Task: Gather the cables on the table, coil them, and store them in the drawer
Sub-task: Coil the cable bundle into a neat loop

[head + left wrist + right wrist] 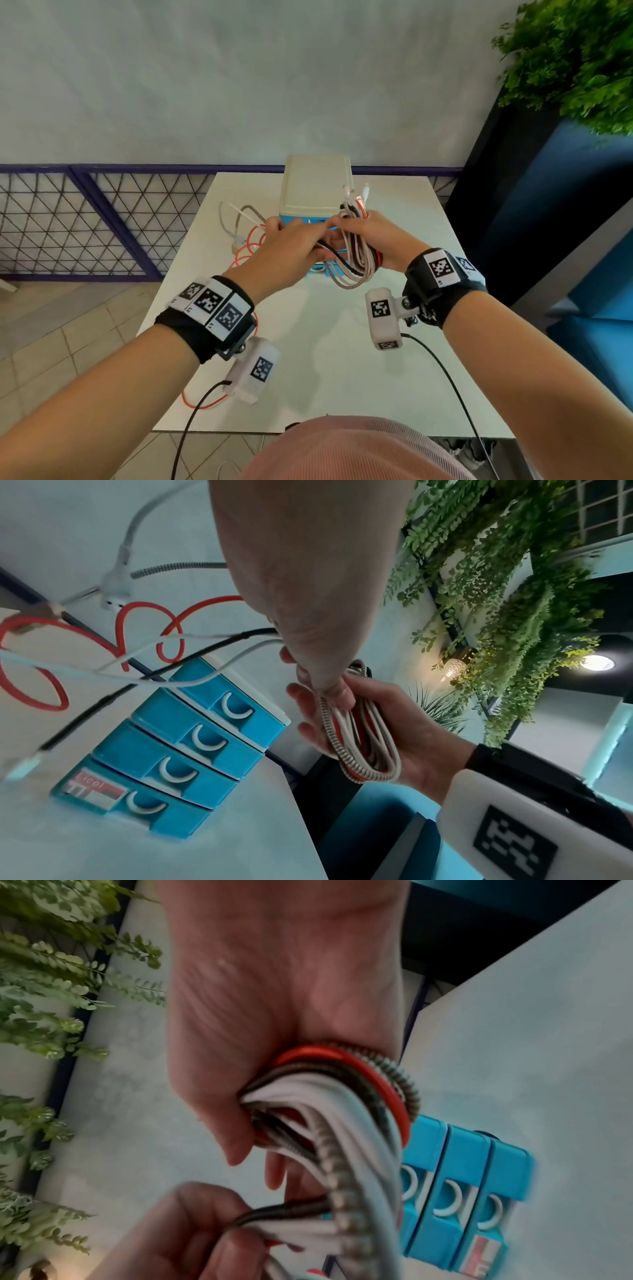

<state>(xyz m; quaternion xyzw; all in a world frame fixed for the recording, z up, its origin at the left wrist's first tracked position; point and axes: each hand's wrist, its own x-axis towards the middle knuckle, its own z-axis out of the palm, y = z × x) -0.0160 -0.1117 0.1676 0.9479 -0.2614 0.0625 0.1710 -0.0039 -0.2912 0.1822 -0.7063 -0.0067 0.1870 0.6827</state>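
My right hand grips a coil of several cables, white, braided, red and black, above the table in front of the drawer unit. The plug ends stick up from its top. My left hand pinches the trailing black and white strands right beside the coil. These strands run back to loose cables on the table: a red cable in loops and a white cable with a plug. All the blue drawers are closed.
The white table has its near edge at my body. A purple mesh fence stands to the left, and a dark planter with green plants and blue seating to the right. Black wrist-camera leads hang below both wrists.
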